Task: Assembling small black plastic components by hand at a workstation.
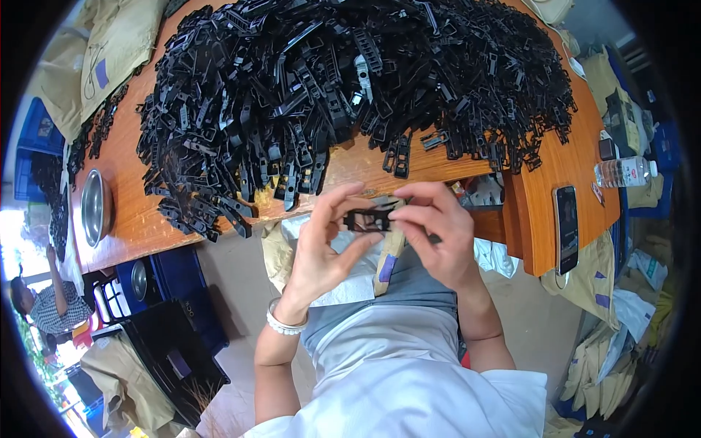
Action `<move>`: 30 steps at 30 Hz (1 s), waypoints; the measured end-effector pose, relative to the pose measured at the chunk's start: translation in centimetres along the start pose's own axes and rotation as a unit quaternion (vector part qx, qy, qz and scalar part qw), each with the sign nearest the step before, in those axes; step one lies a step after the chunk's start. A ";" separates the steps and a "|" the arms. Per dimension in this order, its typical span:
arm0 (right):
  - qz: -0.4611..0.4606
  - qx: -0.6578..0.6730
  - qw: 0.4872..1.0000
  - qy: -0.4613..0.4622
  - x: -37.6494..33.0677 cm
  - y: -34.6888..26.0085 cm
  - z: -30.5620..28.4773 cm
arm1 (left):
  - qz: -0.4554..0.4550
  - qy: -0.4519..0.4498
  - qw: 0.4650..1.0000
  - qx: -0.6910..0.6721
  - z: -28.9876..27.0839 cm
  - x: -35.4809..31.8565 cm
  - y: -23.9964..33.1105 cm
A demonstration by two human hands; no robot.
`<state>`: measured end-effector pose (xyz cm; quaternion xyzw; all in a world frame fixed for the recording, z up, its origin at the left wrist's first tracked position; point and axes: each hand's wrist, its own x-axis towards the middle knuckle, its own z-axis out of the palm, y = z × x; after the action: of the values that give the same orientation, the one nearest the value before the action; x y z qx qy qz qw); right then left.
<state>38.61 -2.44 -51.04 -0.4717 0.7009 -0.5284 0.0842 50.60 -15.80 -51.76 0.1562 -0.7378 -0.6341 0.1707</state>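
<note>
Both my hands meet over my lap, just off the table's front edge, around a small black plastic part (367, 220) with open slots in it. My left hand (321, 244) wears a white bead bracelet and pinches the part's left end. At its right end, the fingertips of my right hand (442, 233) close on the part. Beyond them a huge heap of similar black plastic parts (292, 95) covers most of the wooden table (350, 171). A few loose ones lie near the front edge.
A metal bowl (95, 208) sits at the table's left. On the right are a phone (567, 230) and a clear water bottle (621, 173). Paper sacks (599, 372) stand at the lower right, black crates (171, 365) at the lower left. Another person (55, 303) is at the far left.
</note>
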 end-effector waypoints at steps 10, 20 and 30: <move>-0.108 -0.019 0.994 -0.022 0.2 0.1 0.1 | -0.165 -0.067 0.814 -0.553 -0.1 -1.0 -1.9; -0.134 -0.052 0.984 -0.101 0.4 -0.8 0.3 | -0.177 -0.066 0.811 -0.554 0.5 -0.7 -2.1; -0.036 -0.113 0.982 0.148 -3.6 1.6 -0.1 | -0.173 -0.094 0.922 -0.334 3.5 2.5 -1.2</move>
<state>39.59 0.32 -53.67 -0.4197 0.7432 -0.5127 -0.0930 46.86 -14.02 -53.32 0.1550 -0.4570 -0.8754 0.0302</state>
